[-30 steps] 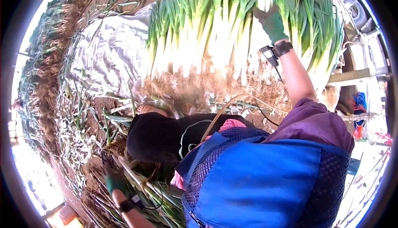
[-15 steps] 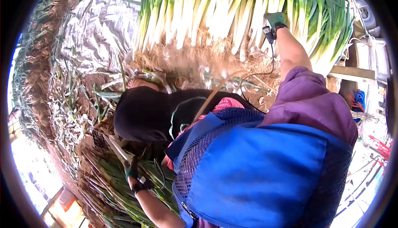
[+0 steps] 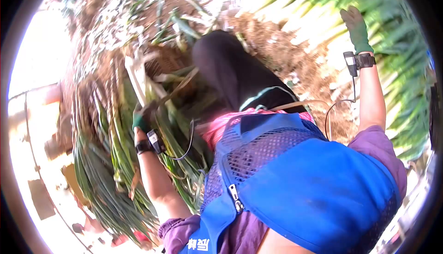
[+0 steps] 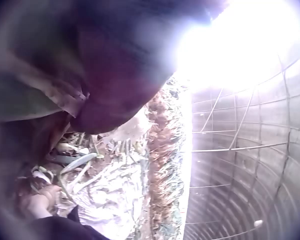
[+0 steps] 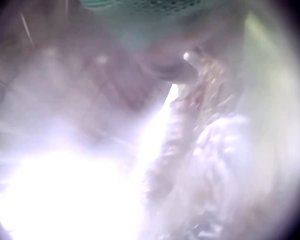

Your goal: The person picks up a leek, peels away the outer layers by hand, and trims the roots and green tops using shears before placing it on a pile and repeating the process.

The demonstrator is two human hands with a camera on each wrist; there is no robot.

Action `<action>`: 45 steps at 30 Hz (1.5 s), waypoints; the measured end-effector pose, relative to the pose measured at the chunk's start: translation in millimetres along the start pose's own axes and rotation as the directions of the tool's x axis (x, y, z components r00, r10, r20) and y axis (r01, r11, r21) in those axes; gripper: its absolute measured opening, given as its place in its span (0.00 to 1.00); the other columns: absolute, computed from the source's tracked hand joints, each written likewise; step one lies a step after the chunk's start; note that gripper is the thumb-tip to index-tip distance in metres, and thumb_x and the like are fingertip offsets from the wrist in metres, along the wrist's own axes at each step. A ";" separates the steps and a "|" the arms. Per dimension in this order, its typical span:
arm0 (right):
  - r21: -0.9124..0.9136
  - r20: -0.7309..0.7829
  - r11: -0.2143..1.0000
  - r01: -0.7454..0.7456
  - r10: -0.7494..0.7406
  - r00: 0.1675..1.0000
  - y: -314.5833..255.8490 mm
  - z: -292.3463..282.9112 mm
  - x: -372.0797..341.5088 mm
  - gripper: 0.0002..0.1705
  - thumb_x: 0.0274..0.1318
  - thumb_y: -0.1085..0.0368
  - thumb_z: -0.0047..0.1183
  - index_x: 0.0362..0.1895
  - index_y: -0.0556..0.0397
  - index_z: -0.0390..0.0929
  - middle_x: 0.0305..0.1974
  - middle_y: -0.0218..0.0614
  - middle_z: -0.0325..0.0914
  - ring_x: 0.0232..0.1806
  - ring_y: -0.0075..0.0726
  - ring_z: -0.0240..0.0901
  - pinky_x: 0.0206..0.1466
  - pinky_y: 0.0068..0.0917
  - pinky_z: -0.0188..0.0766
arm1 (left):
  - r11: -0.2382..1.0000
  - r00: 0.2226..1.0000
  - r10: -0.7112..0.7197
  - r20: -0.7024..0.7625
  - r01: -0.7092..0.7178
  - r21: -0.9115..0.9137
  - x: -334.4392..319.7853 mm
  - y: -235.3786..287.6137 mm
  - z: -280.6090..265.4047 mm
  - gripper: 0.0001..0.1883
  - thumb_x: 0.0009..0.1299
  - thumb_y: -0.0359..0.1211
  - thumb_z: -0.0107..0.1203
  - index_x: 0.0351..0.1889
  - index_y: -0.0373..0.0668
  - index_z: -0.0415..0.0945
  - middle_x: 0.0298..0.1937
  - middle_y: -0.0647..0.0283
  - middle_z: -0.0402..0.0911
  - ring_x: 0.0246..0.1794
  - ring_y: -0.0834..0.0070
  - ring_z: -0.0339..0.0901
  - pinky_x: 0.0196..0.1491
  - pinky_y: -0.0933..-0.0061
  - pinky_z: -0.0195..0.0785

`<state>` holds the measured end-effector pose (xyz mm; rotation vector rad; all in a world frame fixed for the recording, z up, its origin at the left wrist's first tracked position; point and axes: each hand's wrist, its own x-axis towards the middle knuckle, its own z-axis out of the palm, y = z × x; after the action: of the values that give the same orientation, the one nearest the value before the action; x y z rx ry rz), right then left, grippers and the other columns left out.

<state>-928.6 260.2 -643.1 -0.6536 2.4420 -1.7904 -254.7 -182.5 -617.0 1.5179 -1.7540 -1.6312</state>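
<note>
My gloved left hand (image 3: 144,116) grips a leek (image 3: 135,77) by its white stalk, low over a heap of untrimmed leeks (image 3: 101,161) with long green leaves. In the left wrist view the dark glove (image 4: 115,75) fills the upper part, blurred. My right hand (image 3: 356,29), in a green and grey glove, is stretched out over the row of cleaned leeks (image 3: 318,23). Its fingers are relaxed, and no leek shows in them. Only a blurred part of that glove (image 5: 155,35) appears in the right wrist view.
A tan hose (image 3: 300,104) curves beside my dark-clad knee (image 3: 226,65). Roots and soil (image 3: 258,32) lie along the foot of the cleaned row. Peeled scraps (image 3: 120,32) cover the ground ahead. A wrist-camera cable (image 3: 189,138) hangs by the left forearm.
My body and view have turned left toward the untrimmed heap. The right hand has let go of the leek it laid on the row. The left hand keeps its hold on another leek.
</note>
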 end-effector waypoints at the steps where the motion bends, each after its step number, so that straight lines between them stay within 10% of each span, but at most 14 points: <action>1: 0.168 0.238 0.985 0.035 -0.075 0.968 -35.5 44.7 3.1 0.24 0.64 0.56 0.60 0.58 0.57 0.75 0.36 0.26 0.74 0.33 0.16 0.64 0.34 0.16 0.63 | 0.998 0.998 0.055 -0.009 -0.055 -0.011 -10.8 9.7 -2.8 0.20 0.64 0.34 0.69 0.50 0.33 0.78 0.40 0.58 0.85 0.36 0.73 0.82 0.40 0.73 0.74; 9: 0.337 0.942 0.921 -0.198 -0.329 0.072 -270.2 364.9 -178.2 0.20 0.61 0.62 0.60 0.55 0.56 0.79 0.48 0.35 0.80 0.48 0.26 0.76 0.52 0.24 0.75 | 0.999 0.986 0.010 -0.169 -0.018 -0.042 -38.5 32.6 -16.4 0.18 0.68 0.39 0.67 0.50 0.38 0.79 0.38 0.67 0.83 0.35 0.80 0.77 0.38 0.75 0.71; 11: 0.790 0.465 0.260 0.555 -0.845 -0.265 -238.9 439.9 -242.0 0.09 0.58 0.66 0.62 0.44 0.49 0.83 0.36 0.34 0.83 0.33 0.33 0.80 0.36 0.28 0.78 | 0.969 0.976 -0.140 -0.168 0.100 -0.224 -41.5 29.6 -14.4 0.15 0.69 0.40 0.66 0.47 0.41 0.79 0.34 0.69 0.82 0.29 0.79 0.77 0.28 0.75 0.70; 14: -0.055 0.988 0.989 -0.137 0.035 -0.147 -216.8 454.5 -332.8 0.11 0.62 0.64 0.50 0.43 0.48 0.84 0.29 0.41 0.81 0.30 0.42 0.78 0.35 0.33 0.74 | 0.940 0.965 -0.214 -0.153 0.161 -0.300 -43.3 23.3 -16.3 0.17 0.69 0.40 0.65 0.48 0.40 0.79 0.36 0.66 0.82 0.32 0.78 0.78 0.32 0.75 0.72; 17: 0.506 0.861 0.795 0.335 -0.446 -0.244 -148.5 477.0 -370.4 0.12 0.55 0.67 0.56 0.45 0.52 0.79 0.27 0.36 0.79 0.31 0.36 0.81 0.34 0.36 0.78 | 0.948 0.982 -0.187 -0.015 0.177 -0.265 -37.8 0.2 -38.0 0.16 0.69 0.36 0.64 0.51 0.39 0.78 0.40 0.66 0.82 0.34 0.78 0.77 0.36 0.76 0.73; 18: 0.208 0.949 0.971 -0.114 -0.229 -0.215 -151.4 480.3 -375.6 0.16 0.56 0.60 0.57 0.47 0.51 0.79 0.30 0.38 0.80 0.33 0.39 0.81 0.37 0.38 0.78 | 0.947 0.982 -0.189 -0.013 0.179 -0.265 -42.1 2.7 -38.1 0.17 0.68 0.36 0.64 0.52 0.39 0.78 0.40 0.66 0.82 0.35 0.78 0.78 0.36 0.76 0.73; 20: -0.481 0.874 0.431 -0.763 0.167 -0.457 -157.7 487.6 -386.2 0.24 0.58 0.46 0.59 0.51 0.49 0.80 0.35 0.42 0.82 0.37 0.44 0.81 0.42 0.44 0.77 | 0.946 0.981 -0.194 -0.005 0.185 -0.267 -54.6 15.8 -29.1 0.18 0.68 0.34 0.64 0.53 0.39 0.77 0.42 0.66 0.82 0.36 0.78 0.78 0.37 0.76 0.74; 23: -0.396 0.918 0.453 -0.799 0.228 -0.325 -200.9 469.6 -356.8 0.21 0.56 0.50 0.63 0.49 0.46 0.80 0.38 0.36 0.81 0.39 0.38 0.80 0.40 0.43 0.78 | 0.949 0.954 -0.298 0.007 0.297 -0.107 -70.3 11.6 -23.9 0.22 0.69 0.33 0.63 0.60 0.37 0.75 0.44 0.66 0.84 0.39 0.78 0.79 0.40 0.76 0.73; 26: 0.513 0.840 0.666 -0.541 -0.520 0.155 -201.5 466.1 -346.1 0.19 0.58 0.49 0.63 0.45 0.47 0.80 0.37 0.35 0.81 0.38 0.34 0.79 0.37 0.38 0.80 | 0.959 0.955 -0.267 0.127 0.276 -0.057 -74.9 -11.8 -20.2 0.24 0.69 0.35 0.64 0.61 0.37 0.75 0.45 0.67 0.83 0.41 0.80 0.78 0.42 0.80 0.71; 30: 0.051 0.998 0.702 -0.710 -0.054 0.018 -185.9 473.7 -338.7 0.18 0.55 0.59 0.62 0.46 0.56 0.80 0.40 0.38 0.82 0.36 0.37 0.80 0.34 0.39 0.80 | 0.939 0.936 -0.341 0.088 0.343 -0.016 -79.0 12.7 -1.9 0.25 0.65 0.37 0.67 0.56 0.32 0.76 0.43 0.62 0.84 0.41 0.77 0.78 0.46 0.77 0.71; 33: 0.232 0.971 0.463 -0.855 -0.167 0.172 -198.0 475.0 -347.7 0.33 0.51 0.60 0.68 0.59 0.61 0.72 0.47 0.38 0.81 0.42 0.33 0.78 0.50 0.26 0.75 | 0.955 0.971 -0.208 -0.120 0.175 -0.238 -68.9 2.3 -9.2 0.23 0.66 0.38 0.67 0.53 0.34 0.76 0.42 0.62 0.83 0.39 0.76 0.78 0.43 0.76 0.72; 36: 0.306 0.945 0.763 -0.569 -0.171 0.278 -235.2 440.2 -326.0 0.34 0.49 0.62 0.70 0.59 0.62 0.70 0.44 0.36 0.80 0.41 0.32 0.77 0.46 0.30 0.75 | 0.958 0.951 -0.173 -0.256 0.101 -0.270 -58.6 12.2 -26.0 0.15 0.68 0.38 0.64 0.46 0.39 0.77 0.36 0.65 0.80 0.33 0.77 0.77 0.34 0.77 0.69; 40: 0.082 0.994 0.508 -0.858 0.022 0.109 -193.5 479.4 -339.7 0.32 0.43 0.67 0.71 0.55 0.58 0.75 0.38 0.35 0.81 0.35 0.33 0.78 0.39 0.35 0.77 | 0.916 0.931 -0.217 -0.294 0.090 -0.391 -47.5 25.9 -14.7 0.16 0.68 0.39 0.65 0.43 0.39 0.75 0.31 0.63 0.79 0.23 0.77 0.77 0.23 0.74 0.69; 45: 0.362 0.921 0.858 -0.364 -0.389 -0.003 -147.4 459.5 -344.0 0.15 0.55 0.55 0.64 0.45 0.44 0.82 0.32 0.35 0.79 0.31 0.38 0.79 0.33 0.43 0.78 | 0.959 0.954 -0.283 -0.097 0.283 -0.017 -34.2 -25.6 9.2 0.22 0.68 0.45 0.64 0.51 0.39 0.80 0.34 0.70 0.81 0.30 0.81 0.75 0.30 0.76 0.66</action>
<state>-442.4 -66.7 -731.7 -1.2610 0.7910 -1.0068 -236.4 -144.3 -627.5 1.8867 -1.5374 -1.6514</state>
